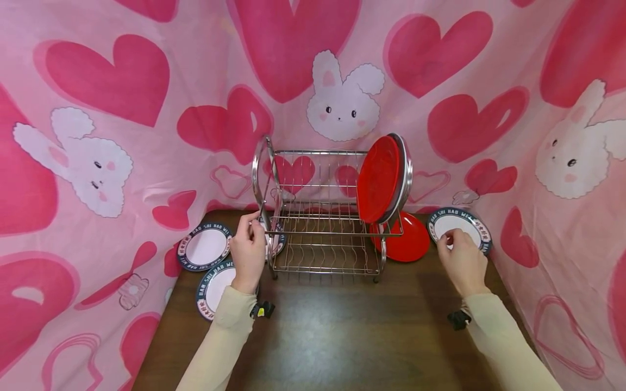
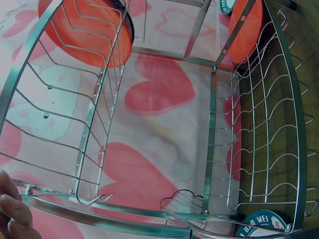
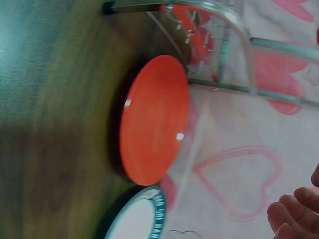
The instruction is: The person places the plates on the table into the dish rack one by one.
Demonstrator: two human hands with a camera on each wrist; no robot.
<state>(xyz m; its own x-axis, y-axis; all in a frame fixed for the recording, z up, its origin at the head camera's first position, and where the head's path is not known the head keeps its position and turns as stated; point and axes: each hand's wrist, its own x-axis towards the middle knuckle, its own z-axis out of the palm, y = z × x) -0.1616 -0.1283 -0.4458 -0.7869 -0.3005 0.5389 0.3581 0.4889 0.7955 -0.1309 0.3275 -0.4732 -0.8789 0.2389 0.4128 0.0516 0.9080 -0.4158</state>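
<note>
My left hand (image 1: 248, 252) is beside the left end of a two-tier metal dish rack (image 1: 332, 234), its fingers loosely bent and no object seen in them. In the left wrist view its fingertips (image 2: 17, 211) show close to the rack's side frame; contact is unclear. Above a white plate with a dark lettered rim (image 1: 481, 231) hovers my right hand (image 1: 462, 263), fingers loosely curled around nothing. A red plate (image 1: 379, 179) stands upright at the right end of the upper tier, with a dark-edged plate (image 1: 405, 163) behind it.
Another red plate (image 1: 409, 239) lies on the table by the rack's right side. To the left are more rimmed plates, one at the back (image 1: 205, 247), one nearer (image 1: 212, 290), and one partly behind the rack (image 1: 280, 239). Pink heart-patterned cloth (image 1: 215, 54) surrounds the wooden table (image 1: 342, 331).
</note>
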